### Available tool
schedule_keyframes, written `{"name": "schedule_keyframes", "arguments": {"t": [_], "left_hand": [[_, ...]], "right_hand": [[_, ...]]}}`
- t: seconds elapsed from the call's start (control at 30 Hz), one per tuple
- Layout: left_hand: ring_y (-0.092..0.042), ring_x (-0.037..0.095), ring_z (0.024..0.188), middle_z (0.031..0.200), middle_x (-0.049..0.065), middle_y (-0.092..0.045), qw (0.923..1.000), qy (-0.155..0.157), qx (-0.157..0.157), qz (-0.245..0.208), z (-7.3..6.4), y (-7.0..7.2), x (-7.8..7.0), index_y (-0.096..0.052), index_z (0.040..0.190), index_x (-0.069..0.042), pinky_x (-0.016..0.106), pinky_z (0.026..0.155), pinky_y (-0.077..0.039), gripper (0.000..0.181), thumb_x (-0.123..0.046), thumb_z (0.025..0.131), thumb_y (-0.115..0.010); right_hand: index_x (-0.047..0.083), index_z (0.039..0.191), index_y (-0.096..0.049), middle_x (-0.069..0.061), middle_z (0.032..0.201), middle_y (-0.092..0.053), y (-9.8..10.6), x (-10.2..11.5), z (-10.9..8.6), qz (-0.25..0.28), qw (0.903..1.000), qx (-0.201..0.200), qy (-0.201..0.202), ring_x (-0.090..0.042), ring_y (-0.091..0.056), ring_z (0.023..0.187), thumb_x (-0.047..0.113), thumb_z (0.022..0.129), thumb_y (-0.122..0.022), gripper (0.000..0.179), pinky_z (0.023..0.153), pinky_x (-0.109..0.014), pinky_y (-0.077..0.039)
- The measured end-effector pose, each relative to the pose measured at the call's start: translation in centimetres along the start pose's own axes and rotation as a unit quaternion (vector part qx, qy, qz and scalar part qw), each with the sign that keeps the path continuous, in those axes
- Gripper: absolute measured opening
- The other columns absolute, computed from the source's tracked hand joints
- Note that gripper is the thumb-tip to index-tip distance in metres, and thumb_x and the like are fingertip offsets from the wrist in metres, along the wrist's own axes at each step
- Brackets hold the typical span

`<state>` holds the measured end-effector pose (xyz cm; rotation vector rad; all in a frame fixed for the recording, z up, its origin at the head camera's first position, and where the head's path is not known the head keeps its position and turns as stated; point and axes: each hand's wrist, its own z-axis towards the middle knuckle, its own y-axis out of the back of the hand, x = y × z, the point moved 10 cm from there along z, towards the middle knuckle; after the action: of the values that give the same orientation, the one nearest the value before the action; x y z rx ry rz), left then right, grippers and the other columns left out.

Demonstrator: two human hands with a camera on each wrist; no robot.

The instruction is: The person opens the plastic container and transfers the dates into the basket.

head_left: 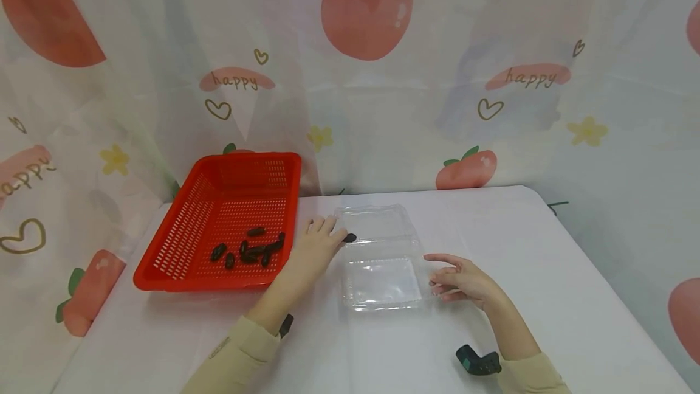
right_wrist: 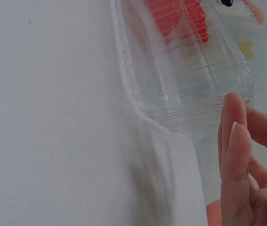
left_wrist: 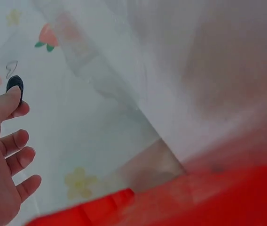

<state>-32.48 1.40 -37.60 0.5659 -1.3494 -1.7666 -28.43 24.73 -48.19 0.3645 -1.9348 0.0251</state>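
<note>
My left hand (head_left: 314,251) pinches a small, dark, oval date-like piece (head_left: 350,238) between thumb and index finger. It is above the left side of a clear plastic clamshell box (head_left: 383,281) that lies unfolded on the table. In the left wrist view the piece (left_wrist: 15,87) looks ridged, and the other fingers are spread apart from it. Just right of the box, my right hand (head_left: 459,278) has loosely bent fingers and holds nothing. Whether its fingertips touch the box's edge I cannot tell. Several similar dark oval pieces (head_left: 256,251) lie in the red basket (head_left: 216,287) at left.
The red basket stands at the table's back left, beside my left forearm. A white-covered table (head_left: 492,230) lies under everything. Behind it hangs a printed curtain (head_left: 383,108). A black wrist-worn device (head_left: 478,360) sits by my right sleeve.
</note>
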Motion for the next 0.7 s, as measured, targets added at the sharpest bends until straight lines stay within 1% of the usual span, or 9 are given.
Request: {"name": "schedule_keyframes", "arguments": {"t": [0.07, 0.13, 0.2, 0.23, 0.3, 0.4, 0.5, 0.7], "left_hand": [[-0.049, 0.022, 0.097, 0.102, 0.004, -0.054, 0.9998, 0.015, -0.013, 0.007, -0.4, 0.5, 1.1, -0.06, 0.102, -0.023, 0.04, 0.091, -0.037, 0.016, -0.029, 0.087, -0.06], [-0.048, 0.022, 0.091, 0.093, 0.004, -0.052, 0.9988, 0.028, -0.038, 0.013, -0.8, 1.2, 2.2, -0.059, 0.097, -0.022, 0.039, 0.088, -0.037, 0.013, -0.028, 0.086, -0.061], [-0.048, 0.024, 0.087, 0.089, 0.005, -0.05, 0.9971, 0.042, -0.063, 0.009, -1.3, 1.8, 3.3, -0.06, 0.093, -0.019, 0.04, 0.085, -0.036, 0.011, -0.027, 0.085, -0.063], [-0.047, 0.024, 0.087, 0.088, 0.005, -0.049, 0.9966, 0.05, -0.066, 0.008, -1.6, 2.0, 3.8, -0.06, 0.093, -0.018, 0.041, 0.084, -0.036, 0.011, -0.026, 0.085, -0.063], [-0.045, 0.026, 0.088, 0.09, 0.007, -0.048, 0.9955, 0.069, -0.064, 0.009, -2.1, 2.3, 5.0, -0.06, 0.093, -0.017, 0.043, 0.086, -0.035, 0.012, -0.026, 0.085, -0.063], [-0.045, 0.028, 0.092, 0.097, 0.01, -0.048, 0.994, 0.094, -0.055, 0.011, -2.8, 2.5, 6.8, -0.06, 0.099, -0.016, 0.046, 0.088, -0.035, 0.017, -0.024, 0.085, -0.064], [-0.044, 0.029, 0.093, 0.099, 0.011, -0.047, 0.9915, 0.119, -0.052, 0.007, -3.5, 2.6, 8.8, -0.059, 0.102, -0.016, 0.046, 0.088, -0.034, 0.019, -0.024, 0.086, -0.064], [-0.042, 0.032, 0.092, 0.096, 0.013, -0.044, 0.9854, 0.163, -0.05, -0.01, -5.1, 2.3, 12.6, -0.056, 0.1, -0.012, 0.05, 0.087, -0.033, 0.017, -0.024, 0.089, -0.059]], "right_hand": [[0.004, 0.137, -0.035, -0.004, 0.084, -0.065, 0.0, 0.0, 0.0, -0.005, 1.0, -0.003, 0.0, -0.013, -0.062, 0.067, 0.015, 0.087, -0.061, 0.057, 0.06, -0.026, -0.052], [0.005, 0.137, -0.036, -0.004, 0.084, -0.065, 0.1, -0.1, 0.1, -0.01, 0.9999, -0.007, 0.0, -0.014, -0.062, 0.067, 0.015, 0.087, -0.061, 0.057, 0.059, -0.026, -0.052], [0.005, 0.137, -0.036, -0.005, 0.085, -0.065, 0.1, -0.1, 0.1, -0.013, 0.9998, -0.012, -0.002, -0.014, -0.062, 0.067, 0.015, 0.087, -0.061, 0.057, 0.059, -0.026, -0.052], [0.005, 0.137, -0.037, -0.005, 0.085, -0.065, 0.1, -0.1, 0.1, -0.014, 0.9998, -0.014, -0.002, -0.014, -0.062, 0.067, 0.015, 0.087, -0.061, 0.057, 0.059, -0.026, -0.052], [0.005, 0.137, -0.037, -0.007, 0.086, -0.065, 0.1, -0.1, 0.1, -0.017, 0.9997, -0.016, -0.002, -0.015, -0.062, 0.066, 0.015, 0.087, -0.061, 0.056, 0.059, -0.026, -0.052], [0.005, 0.137, -0.037, -0.007, 0.086, -0.066, 0.1, -0.1, 0.1, -0.018, 0.9997, -0.015, -0.001, -0.015, -0.062, 0.066, 0.015, 0.087, -0.061, 0.056, 0.059, -0.026, -0.052], [0.005, 0.137, -0.036, -0.007, 0.087, -0.065, 0.0, 0.0, 0.0, -0.016, 0.9998, -0.01, 0.001, -0.014, -0.062, 0.066, 0.015, 0.087, -0.061, 0.057, 0.059, -0.026, -0.052], [0.004, 0.137, -0.036, -0.007, 0.088, -0.065, -0.1, 0.1, -0.1, -0.015, 0.9999, -0.005, 0.005, -0.014, -0.062, 0.066, 0.016, 0.087, -0.06, 0.057, 0.059, -0.025, -0.051]]}}
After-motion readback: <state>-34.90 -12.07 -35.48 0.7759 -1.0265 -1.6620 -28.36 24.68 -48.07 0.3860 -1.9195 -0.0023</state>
